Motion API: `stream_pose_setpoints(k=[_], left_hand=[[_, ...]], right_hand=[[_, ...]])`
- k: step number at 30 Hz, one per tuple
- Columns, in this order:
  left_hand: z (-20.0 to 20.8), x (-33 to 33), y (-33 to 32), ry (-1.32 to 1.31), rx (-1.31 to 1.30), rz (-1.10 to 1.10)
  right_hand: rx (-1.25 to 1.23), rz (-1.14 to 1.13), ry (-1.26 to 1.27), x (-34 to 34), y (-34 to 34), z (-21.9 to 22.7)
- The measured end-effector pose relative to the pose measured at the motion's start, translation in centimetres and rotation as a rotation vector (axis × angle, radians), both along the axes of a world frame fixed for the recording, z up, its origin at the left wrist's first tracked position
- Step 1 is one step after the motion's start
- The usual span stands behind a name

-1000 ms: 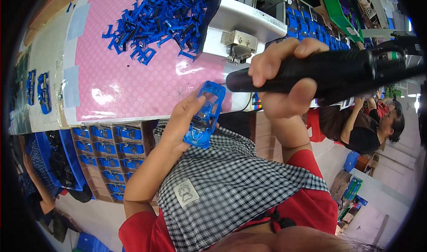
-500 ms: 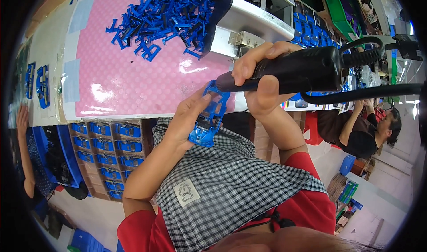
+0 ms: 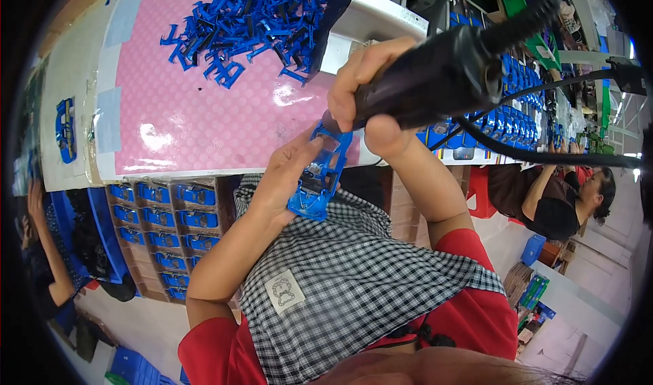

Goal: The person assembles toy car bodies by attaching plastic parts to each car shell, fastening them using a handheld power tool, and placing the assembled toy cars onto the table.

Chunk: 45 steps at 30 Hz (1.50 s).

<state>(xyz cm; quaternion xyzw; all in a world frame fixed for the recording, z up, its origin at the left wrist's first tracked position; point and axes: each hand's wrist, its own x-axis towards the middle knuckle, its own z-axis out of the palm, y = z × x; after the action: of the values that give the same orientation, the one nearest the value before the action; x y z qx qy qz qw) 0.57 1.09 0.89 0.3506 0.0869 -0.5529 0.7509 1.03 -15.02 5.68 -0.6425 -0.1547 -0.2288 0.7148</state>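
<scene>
Head view, left hand (image 3: 277, 177): clamped on the blue housing, thumb across its near side.
Blue housing (image 3: 309, 205): held tilted in front of the worktop's (image 3: 71, 82) near edge, above the lap.
Right hand (image 3: 360, 79): wrapped around the black corded tool (image 3: 428, 82), close to the left hand.
Tool nose: at the housing's upper end; whether the tip touches cannot be told.
Pink sheet (image 3: 204, 130): spread on the worktop, dotted and glossy.
Loose blue parts (image 3: 252, 31): heaped on the sheet, beside a pale metal machine (image 3: 391, 11).
Brown divided tray (image 3: 143, 266): below the worktop edge, left, blue pieces in its compartments.
Label: a pale patch (image 3: 285, 292) with a bear-shaped outline on the checked apron (image 3: 354, 269); any lettering is too small to read.
</scene>
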Motion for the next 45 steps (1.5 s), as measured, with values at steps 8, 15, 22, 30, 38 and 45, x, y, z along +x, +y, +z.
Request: stream_pose_setpoints(k=[8, 15, 22, 30, 38, 45], left_hand=[[-0.6, -0.5, -0.4, -0.008, 0.007, 0.083], [0.0, -0.4, -0.4, 0.009, 0.013, 0.046], [-0.6, -0.5, -0.2, -0.001, 0.015, 0.056], [-0.3, -0.4, -0.4, -0.023, 0.034, 0.077], [-0.4, -0.3, -0.3, -0.026, 0.014, 0.05], [0.0, -0.5, -0.2, -0.009, 0.041, 0.048]], right_hand=[[-0.211, -0.012, -0.148, -6.2, -0.6, 2.0], [-0.141, -0.293, -0.253, -2.1, -4.2, 5.2], [-0.003, -0.396, 0.003, -1.0, -3.1, 4.8], [-0.026, -0.239, 0.108, -4.4, -0.5, 2.8], [-0.002, -0.262, 0.123, -4.6, -0.5, 1.5], [0.013, -0.27, 0.111, -4.7, -0.8, 1.3]])
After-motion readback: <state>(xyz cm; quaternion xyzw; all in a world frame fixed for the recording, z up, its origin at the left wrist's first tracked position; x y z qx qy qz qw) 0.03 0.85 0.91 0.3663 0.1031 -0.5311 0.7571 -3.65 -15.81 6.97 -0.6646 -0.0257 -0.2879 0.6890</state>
